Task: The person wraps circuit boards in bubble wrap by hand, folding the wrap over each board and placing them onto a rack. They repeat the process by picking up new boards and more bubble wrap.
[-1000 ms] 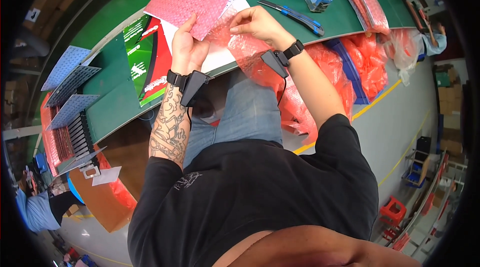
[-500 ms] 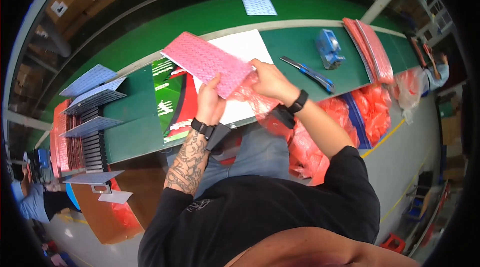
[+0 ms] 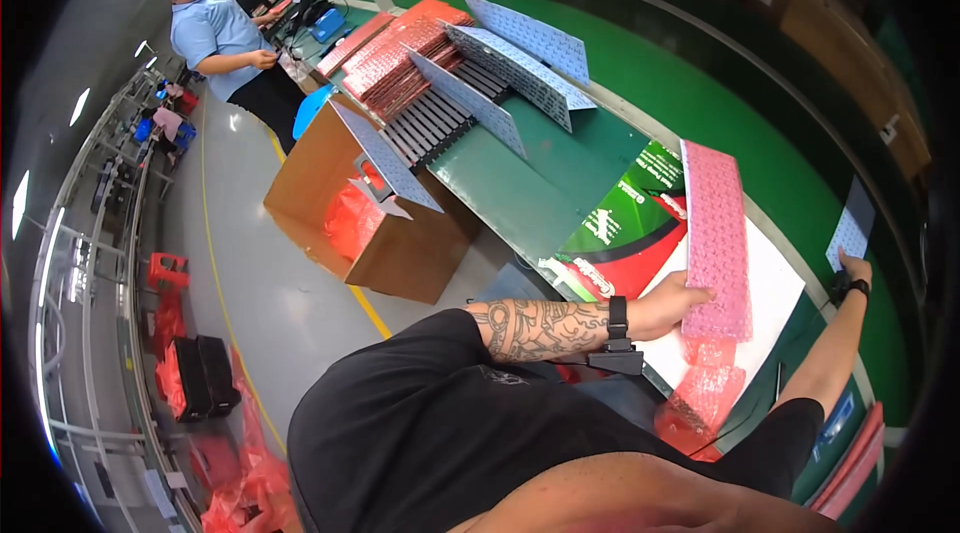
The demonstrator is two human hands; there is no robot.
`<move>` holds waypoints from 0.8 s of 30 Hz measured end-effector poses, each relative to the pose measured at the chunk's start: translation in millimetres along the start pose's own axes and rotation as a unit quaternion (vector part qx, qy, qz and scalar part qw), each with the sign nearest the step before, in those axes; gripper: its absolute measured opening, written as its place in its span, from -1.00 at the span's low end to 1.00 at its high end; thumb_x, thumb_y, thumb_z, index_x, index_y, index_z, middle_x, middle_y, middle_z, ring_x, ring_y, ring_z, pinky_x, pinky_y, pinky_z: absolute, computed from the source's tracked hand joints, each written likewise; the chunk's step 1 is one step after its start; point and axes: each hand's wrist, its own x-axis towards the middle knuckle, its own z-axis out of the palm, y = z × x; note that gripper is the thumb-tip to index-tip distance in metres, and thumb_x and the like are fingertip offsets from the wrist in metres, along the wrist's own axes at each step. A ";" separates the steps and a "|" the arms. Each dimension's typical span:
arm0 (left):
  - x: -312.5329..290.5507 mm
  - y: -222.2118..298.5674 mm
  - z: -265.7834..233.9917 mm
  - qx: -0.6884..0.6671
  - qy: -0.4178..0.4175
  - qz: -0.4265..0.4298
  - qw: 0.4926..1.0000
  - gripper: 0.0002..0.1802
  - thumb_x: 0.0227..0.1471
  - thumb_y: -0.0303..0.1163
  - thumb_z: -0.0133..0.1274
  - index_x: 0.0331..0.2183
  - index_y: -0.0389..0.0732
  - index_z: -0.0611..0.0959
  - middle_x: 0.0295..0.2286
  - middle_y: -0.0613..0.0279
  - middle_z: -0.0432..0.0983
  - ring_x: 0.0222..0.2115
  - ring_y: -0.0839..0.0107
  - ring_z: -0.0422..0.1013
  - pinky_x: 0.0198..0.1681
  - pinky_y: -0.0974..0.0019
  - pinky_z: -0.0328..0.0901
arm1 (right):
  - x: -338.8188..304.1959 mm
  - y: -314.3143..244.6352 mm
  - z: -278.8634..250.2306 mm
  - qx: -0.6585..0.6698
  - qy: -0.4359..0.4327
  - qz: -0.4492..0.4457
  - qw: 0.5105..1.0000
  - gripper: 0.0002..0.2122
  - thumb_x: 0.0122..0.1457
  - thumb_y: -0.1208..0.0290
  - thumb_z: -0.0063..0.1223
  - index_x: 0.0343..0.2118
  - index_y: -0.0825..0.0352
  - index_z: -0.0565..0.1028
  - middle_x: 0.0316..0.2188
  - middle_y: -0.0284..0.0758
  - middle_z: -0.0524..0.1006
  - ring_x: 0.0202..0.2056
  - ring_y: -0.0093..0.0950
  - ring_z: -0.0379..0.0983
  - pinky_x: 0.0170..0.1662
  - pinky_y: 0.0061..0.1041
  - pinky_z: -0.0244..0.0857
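Note:
My left hand [image 3: 672, 305] is closed on the lower end of a flat pink bubble-wrap pouch [image 3: 716, 233], which stands up over a white board [image 3: 775, 273]. Loose pink bubble film [image 3: 705, 388] hangs below the pouch. At the far right, my right hand [image 3: 854, 271] reaches over the green belt, fingers at the near end of a thin light-blue patterned panel [image 3: 853, 221]. The fingertips are small in view, but they look closed on its edge. Beside the white board lies a green and red printed sheet [image 3: 625, 233].
Left along the bench, a black slotted rack [image 3: 430, 128] holds several patterned panels [image 3: 470, 98] upright. Behind it are stacked pink wrapped packs [image 3: 400, 53]. A cardboard box [image 3: 335, 258] with red film stands on the floor. A co-worker [image 3: 225, 43] stands at the far left.
The view has swung to the left. My right hand has let go of the pink film and reached out to the panel on the belt. My left hand keeps the pouch, now more upright.

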 end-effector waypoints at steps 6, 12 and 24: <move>-1.3 6.5 3.6 0.006 0.015 -0.002 1.000 -0.64 0.23 -0.54 -0.03 0.06 -0.40 0.49 -0.04 0.10 0.54 -0.04 0.28 0.49 0.10 0.20 0.36 | 79.3 14.0 32.6 0.093 -0.032 -0.067 0.993 -0.37 0.06 -0.20 0.21 -0.15 0.41 0.58 -0.17 -0.21 0.57 -0.08 -0.38 0.44 0.01 -0.35 0.29; -2.3 10.0 6.4 -0.013 -0.021 -0.004 1.000 -0.65 0.24 -0.52 0.02 0.05 -0.40 0.51 -0.04 0.08 0.55 -0.03 0.31 0.50 0.11 0.21 0.37 | 85.7 70.0 -27.9 0.171 0.041 -0.045 0.983 -0.60 0.15 0.06 0.27 -0.18 0.35 0.57 -0.26 -0.27 0.58 -0.21 -0.43 0.48 -0.09 -0.36 0.34; 8.1 -6.5 -5.8 0.064 -0.028 0.051 0.996 -0.64 0.22 -0.45 0.02 0.01 -0.42 0.53 -0.10 0.05 0.57 -0.09 0.30 0.51 0.00 0.23 0.38 | -493.5 -238.7 -186.3 0.366 0.011 -0.477 0.799 -0.68 0.26 0.65 0.01 0.07 0.42 0.35 -0.19 -0.32 0.57 -0.17 -0.64 0.44 -0.07 -0.62 0.29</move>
